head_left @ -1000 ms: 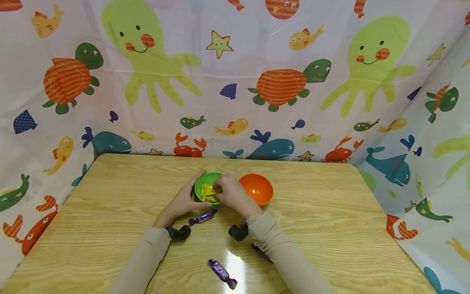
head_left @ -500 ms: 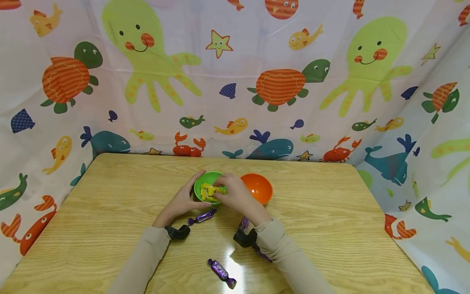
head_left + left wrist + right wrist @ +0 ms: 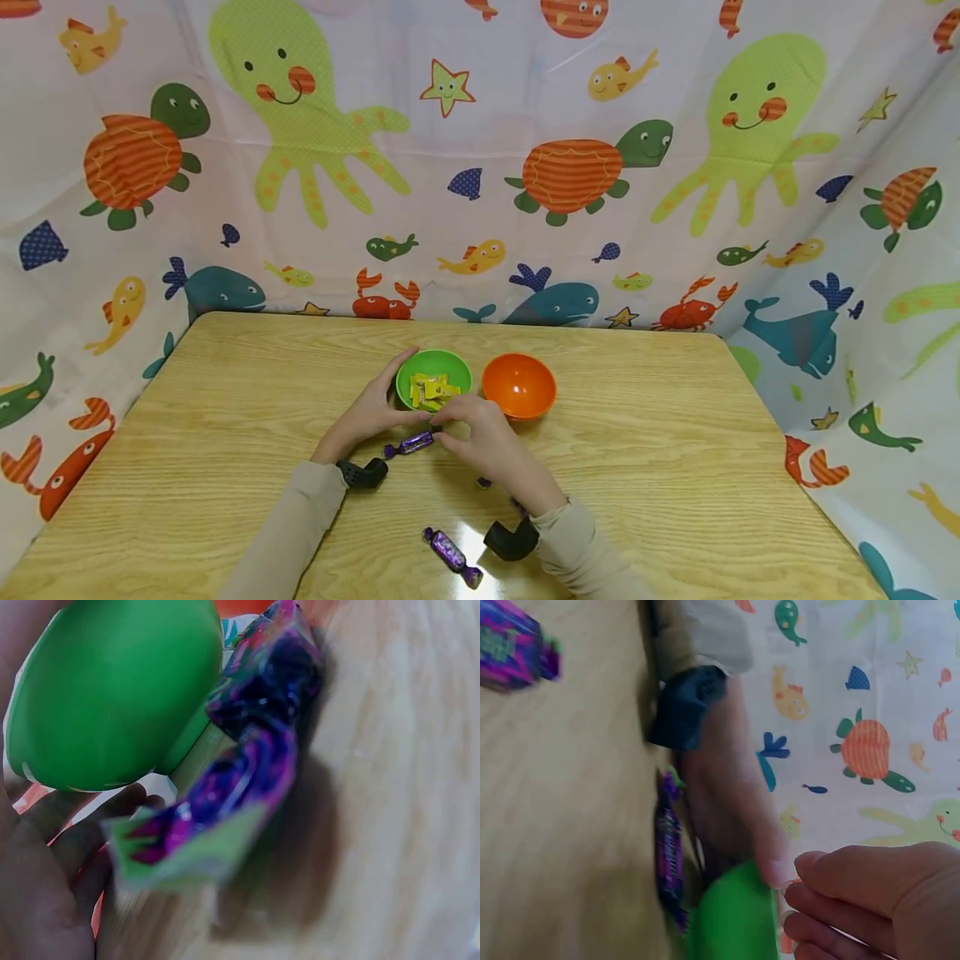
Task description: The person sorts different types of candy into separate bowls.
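Note:
My left hand (image 3: 371,417) holds the green bowl (image 3: 459,363) from its left side, thumb along the near rim and fingers round the far side. Several yellow-wrapped candies (image 3: 433,389) lie inside the bowl. A purple-wrapped candy (image 3: 411,444) rests on the table just in front; in the left wrist view this twisted-end candy (image 3: 259,705) lies beside the bowl's wall. My right hand (image 3: 487,437) hovers at that candy's right end, thumb and forefinger apart. In the right wrist view the same hand (image 3: 862,900) has nothing between its fingers.
An orange bowl (image 3: 521,387) stands right of the green one. Another purple candy (image 3: 452,557) lies near the front. Ends of two more candies show beside my right wrist, mostly hidden. A patterned sea-animal curtain (image 3: 480,167) hangs behind the wooden table (image 3: 660,467).
My right hand has left the green bowl's inside and come down toward the near side, by the purple candy. The yellow candies now show fully. My left hand stays on the bowl.

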Demonstrator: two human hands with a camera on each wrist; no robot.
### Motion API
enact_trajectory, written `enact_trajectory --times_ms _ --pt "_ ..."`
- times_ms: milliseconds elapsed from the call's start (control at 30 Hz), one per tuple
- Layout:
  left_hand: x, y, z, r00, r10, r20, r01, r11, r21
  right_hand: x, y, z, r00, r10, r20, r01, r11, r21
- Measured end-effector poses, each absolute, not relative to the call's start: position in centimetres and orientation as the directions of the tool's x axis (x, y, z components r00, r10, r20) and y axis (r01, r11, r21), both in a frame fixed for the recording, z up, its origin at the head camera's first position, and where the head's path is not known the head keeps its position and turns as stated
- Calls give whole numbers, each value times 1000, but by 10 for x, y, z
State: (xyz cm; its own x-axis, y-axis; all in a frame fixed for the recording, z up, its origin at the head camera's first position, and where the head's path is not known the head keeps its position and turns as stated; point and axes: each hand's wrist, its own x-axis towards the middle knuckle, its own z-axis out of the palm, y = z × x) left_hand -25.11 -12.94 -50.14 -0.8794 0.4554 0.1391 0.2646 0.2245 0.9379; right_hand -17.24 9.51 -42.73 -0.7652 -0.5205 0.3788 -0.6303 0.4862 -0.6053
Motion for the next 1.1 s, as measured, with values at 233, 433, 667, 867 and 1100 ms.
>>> enact_trajectory --times_ms 233,433,667,867,1100 --pt "-250 -126 -496 -894 428 131 241 214 947 -166 92 -440 -727 -618 300 -659 503 -559" --pt "-250 -128 -486 -903 404 147 234 176 956 -164 87 -445 -698 -688 199 -671 530 -519" --pt "-255 -128 -457 -897 414 157 275 243 930 -163 84 -450 -696 -703 148 -668 557 -493" --pt "-263 -115 -427 -850 480 216 391 301 870 -161 85 -453 -697 -700 157 -681 576 -452" --pt "-266 -92 -397 -804 565 185 420 319 850 -160 88 -456 -692 -696 191 -698 578 -422"
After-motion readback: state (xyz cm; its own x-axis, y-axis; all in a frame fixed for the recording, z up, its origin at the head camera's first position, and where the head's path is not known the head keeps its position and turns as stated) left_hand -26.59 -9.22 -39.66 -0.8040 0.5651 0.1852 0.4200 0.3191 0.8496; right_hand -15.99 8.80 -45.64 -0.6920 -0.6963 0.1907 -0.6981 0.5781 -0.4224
